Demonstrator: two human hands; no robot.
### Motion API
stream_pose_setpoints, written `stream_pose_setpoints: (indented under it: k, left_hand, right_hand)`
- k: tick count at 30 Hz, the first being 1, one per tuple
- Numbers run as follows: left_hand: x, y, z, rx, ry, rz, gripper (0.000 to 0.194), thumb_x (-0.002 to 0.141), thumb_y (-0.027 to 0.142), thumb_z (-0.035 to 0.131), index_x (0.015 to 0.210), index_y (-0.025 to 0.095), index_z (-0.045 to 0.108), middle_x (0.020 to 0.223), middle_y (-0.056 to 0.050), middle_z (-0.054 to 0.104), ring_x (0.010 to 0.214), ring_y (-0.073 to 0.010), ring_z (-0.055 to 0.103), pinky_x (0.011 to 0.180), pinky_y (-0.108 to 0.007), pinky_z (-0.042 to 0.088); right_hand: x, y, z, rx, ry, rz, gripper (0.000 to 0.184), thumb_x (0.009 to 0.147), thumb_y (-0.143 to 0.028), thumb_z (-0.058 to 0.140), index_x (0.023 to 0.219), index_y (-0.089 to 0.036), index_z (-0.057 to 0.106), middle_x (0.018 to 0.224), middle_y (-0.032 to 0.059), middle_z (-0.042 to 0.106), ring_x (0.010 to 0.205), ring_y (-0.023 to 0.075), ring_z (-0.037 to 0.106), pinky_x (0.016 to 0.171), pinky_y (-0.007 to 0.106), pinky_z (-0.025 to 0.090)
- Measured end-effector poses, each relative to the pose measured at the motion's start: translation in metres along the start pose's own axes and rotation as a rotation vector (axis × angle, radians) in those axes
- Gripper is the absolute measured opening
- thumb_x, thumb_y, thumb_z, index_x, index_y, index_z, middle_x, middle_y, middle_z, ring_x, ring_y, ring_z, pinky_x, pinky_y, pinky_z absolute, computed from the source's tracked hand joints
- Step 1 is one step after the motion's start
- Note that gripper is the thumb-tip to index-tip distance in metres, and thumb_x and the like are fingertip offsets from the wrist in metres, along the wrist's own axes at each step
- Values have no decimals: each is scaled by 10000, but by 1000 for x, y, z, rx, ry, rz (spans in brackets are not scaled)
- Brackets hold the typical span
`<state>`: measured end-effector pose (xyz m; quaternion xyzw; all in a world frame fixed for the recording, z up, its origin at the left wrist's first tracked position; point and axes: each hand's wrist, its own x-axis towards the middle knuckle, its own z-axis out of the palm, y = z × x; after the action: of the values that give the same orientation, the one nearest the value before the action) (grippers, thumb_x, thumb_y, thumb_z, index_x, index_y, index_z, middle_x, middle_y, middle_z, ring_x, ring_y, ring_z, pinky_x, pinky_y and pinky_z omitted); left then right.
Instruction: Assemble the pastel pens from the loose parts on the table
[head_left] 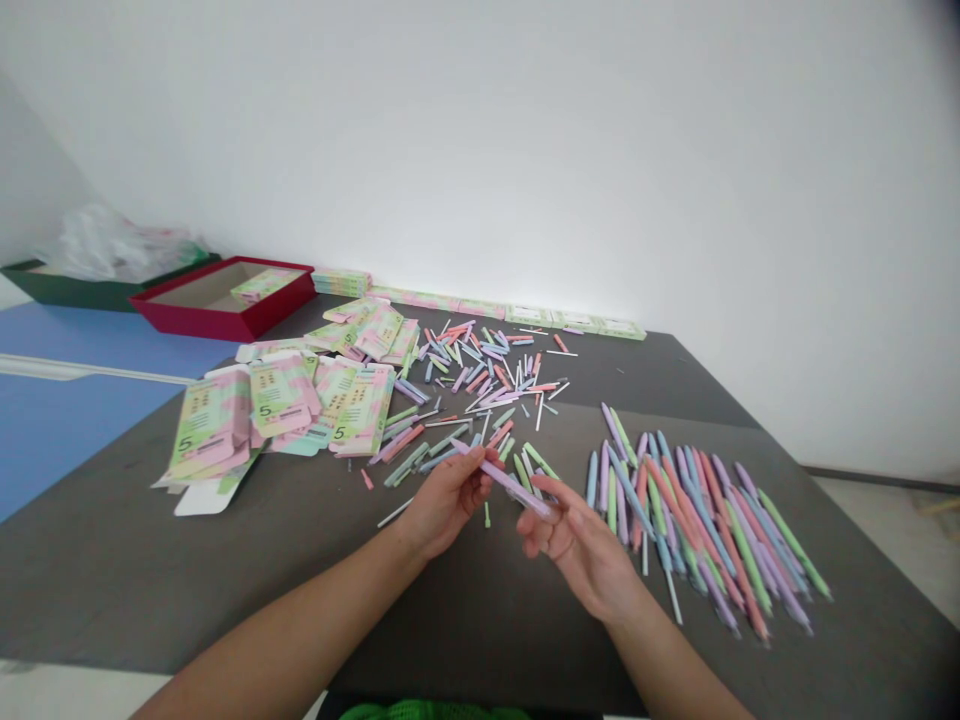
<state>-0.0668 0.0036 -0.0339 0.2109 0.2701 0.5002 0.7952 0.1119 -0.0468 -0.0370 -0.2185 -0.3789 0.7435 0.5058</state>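
My left hand [446, 502] is shut on a slim lilac pastel pen [508, 483], holding it near the middle. The pen's far end reaches my right hand [577, 545], whose fingertips pinch it. To the right of my hands lies a large pile of pastel pens [697, 530] in pink, blue, green and lilac, mostly pointing the same way. Just beyond my hands is a scattered heap of short pastel pen parts and thin white sticks [480, 385]. Several printed pink-and-green cardboard boxes [352, 410] lie left of that heap.
The dark grey table [225, 590] bears everything. A red tray [221, 300] holding a printed box and a green tray [105, 285] with a plastic bag stand at the far left. Flat printed cards [517, 315] line the table's back edge by the white wall.
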Motion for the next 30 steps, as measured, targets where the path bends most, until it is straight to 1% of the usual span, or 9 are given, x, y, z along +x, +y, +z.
stream_pose_setpoints:
  k: [5, 8, 13, 17, 20, 23, 25, 27, 30]
  left_hand:
    - [1, -3, -1, -19, 12, -33, 161, 794, 247, 613, 830, 96, 655, 733, -22, 656, 540, -19, 573, 546, -80, 501]
    - [2, -2, -2, -21, 21, -30, 166, 795, 252, 611, 824, 95, 654, 714, -19, 651, 522, -15, 560, 528, -77, 490]
    - [2, 1, -2, 25, 30, -12, 192, 762, 282, 646, 823, 100, 664, 721, -16, 642, 525, -15, 543, 537, -89, 473]
    - [1, -4, -1, 197, 28, 4, 226, 735, 326, 664, 809, 112, 678, 730, -14, 631, 559, -29, 523, 567, -123, 444]
    - [-1, -11, 2, 416, 0, -20, 273, 716, 368, 669, 811, 113, 689, 709, -25, 623, 599, -72, 522, 600, -187, 430]
    - [-4, -15, 6, 538, -50, -48, 326, 730, 386, 645, 930, 132, 686, 783, -46, 645, 637, -99, 526, 625, -222, 414]
    - [-5, -15, 8, 572, -44, -44, 357, 739, 377, 637, 1021, 160, 663, 881, -57, 658, 659, -102, 535, 638, -226, 408]
    - [-5, -14, 8, 580, 0, -24, 372, 736, 367, 640, 1060, 182, 647, 957, -61, 658, 667, -99, 543, 647, -228, 409]
    - [-3, -13, 6, 549, 41, 10, 344, 741, 370, 631, 1025, 178, 661, 958, -64, 659, 670, -101, 547, 658, -231, 419]
  right_hand:
    - [1, 8, -1, -63, 36, 0, 245, 865, -249, 526, 1102, -217, 580, 833, 49, 683, 695, 137, 621, 670, 267, 464]
    - [1, 15, 3, -70, 33, 6, 215, 851, -250, 551, 1058, -219, 596, 807, 35, 679, 686, 131, 619, 657, 259, 466]
    - [0, 4, 4, -76, -7, 6, 372, 858, -400, 505, 1171, -200, 528, 860, 80, 677, 722, 169, 619, 678, 314, 469]
    - [0, -7, 3, -331, 76, 78, 402, 844, -390, 528, 1196, -198, 503, 902, 79, 667, 762, 173, 613, 725, 335, 461]
    - [-2, -5, 5, -602, 106, 198, 308, 808, -325, 581, 1081, -182, 587, 712, 7, 617, 586, 118, 552, 602, 268, 445]
    - [-7, -8, 2, -766, 130, 214, 258, 819, -333, 543, 1008, -179, 627, 642, -24, 544, 538, 101, 500, 551, 241, 417]
    - [-12, -20, -9, -856, 246, 165, 287, 825, -350, 515, 1029, -175, 615, 664, -17, 551, 554, 111, 510, 570, 247, 421]
    - [-16, -40, -27, -1016, 462, 103, 343, 828, -381, 484, 1061, -154, 594, 673, 0, 575, 560, 132, 529, 583, 263, 428]
    - [-20, -69, -58, -1508, 788, 134, 408, 839, -408, 436, 1122, -154, 584, 747, 55, 648, 659, 193, 596, 616, 290, 432]
